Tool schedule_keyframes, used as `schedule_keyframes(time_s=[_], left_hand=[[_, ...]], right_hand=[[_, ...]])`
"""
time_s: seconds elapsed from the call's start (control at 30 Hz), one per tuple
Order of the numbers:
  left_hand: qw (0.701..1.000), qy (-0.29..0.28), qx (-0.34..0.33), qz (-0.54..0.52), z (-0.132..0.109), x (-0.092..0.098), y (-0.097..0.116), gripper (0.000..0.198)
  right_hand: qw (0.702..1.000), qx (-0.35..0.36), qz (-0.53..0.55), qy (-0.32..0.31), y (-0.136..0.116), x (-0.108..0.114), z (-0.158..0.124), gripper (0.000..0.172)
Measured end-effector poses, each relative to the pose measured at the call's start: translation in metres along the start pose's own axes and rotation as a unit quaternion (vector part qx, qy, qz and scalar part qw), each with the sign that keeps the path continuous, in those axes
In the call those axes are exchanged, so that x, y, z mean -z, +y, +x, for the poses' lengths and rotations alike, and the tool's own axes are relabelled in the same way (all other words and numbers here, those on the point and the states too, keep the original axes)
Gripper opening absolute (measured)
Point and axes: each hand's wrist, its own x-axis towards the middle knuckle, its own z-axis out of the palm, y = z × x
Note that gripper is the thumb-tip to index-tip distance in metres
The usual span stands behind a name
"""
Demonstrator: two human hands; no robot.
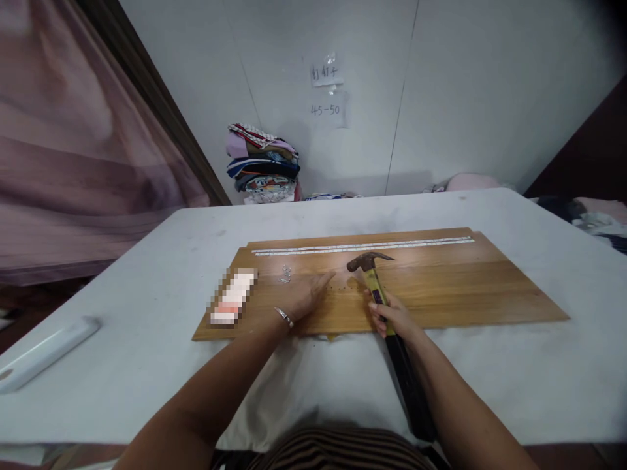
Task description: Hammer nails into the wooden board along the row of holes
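My right hand (390,317) grips a claw hammer (379,292) by the upper part of its yellow and black handle. The rusty head is raised over the wooden board (441,287), and the long black grip runs back along my forearm. Over the board's near half, my left hand (309,295) has its fingers stretched out to the right, short of the hammer head. I make out nothing in it. Beyond its fingertips, small dark marks (337,288) dot the wood. A small pile of nails (285,274) lies on the board behind my left hand.
Two white strips (362,247) run along the board's far side. A blurred-out oblong item (234,297) lies at its left end. The board rests on a white-covered table (147,274), with a white tube-like object (46,352) at left. Folded clothes (264,163) are stacked by the wall.
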Motion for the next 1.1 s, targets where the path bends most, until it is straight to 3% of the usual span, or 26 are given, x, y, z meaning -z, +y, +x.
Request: schedule_keyframes(time_s=[0.1,0.27,0.43,0.7,0.83,0.9,0.97,1.1], left_hand=[[0.999,-0.036,-0.025,0.0,0.002,0.005,-0.001,0.048],[0.998,-0.042,-0.003,0.044,0.005,0.007,0.0,0.048],[0.998,0.005,0.056,0.021,0.004,0.004,0.007,0.039],[0.987,0.071,0.105,-0.098,-0.004,-0.004,0.015,0.034],[0.983,0.109,0.112,-0.097,-0.006,0.001,0.014,0.013],[0.983,0.114,0.115,-0.082,-0.003,0.007,0.014,0.013],[0.985,0.094,0.127,-0.068,0.001,0.012,0.016,0.014],[0.987,-0.01,0.162,-0.015,0.015,0.021,0.029,0.018]], right_hand=[[1.0,-0.001,-0.003,0.002,-0.001,0.0,0.0,0.053],[1.0,-0.001,-0.009,0.004,-0.001,-0.001,-0.001,0.054],[1.0,-0.005,-0.017,-0.008,0.001,0.001,0.0,0.053],[1.0,-0.006,-0.018,-0.008,0.004,0.003,0.001,0.05],[1.0,-0.007,-0.02,-0.011,0.003,0.003,0.001,0.05],[1.0,-0.009,-0.014,-0.006,0.003,0.003,0.001,0.052],[1.0,-0.01,-0.012,-0.003,0.003,0.002,0.001,0.053],[1.0,-0.004,-0.026,-0.012,0.003,0.001,0.0,0.051]])
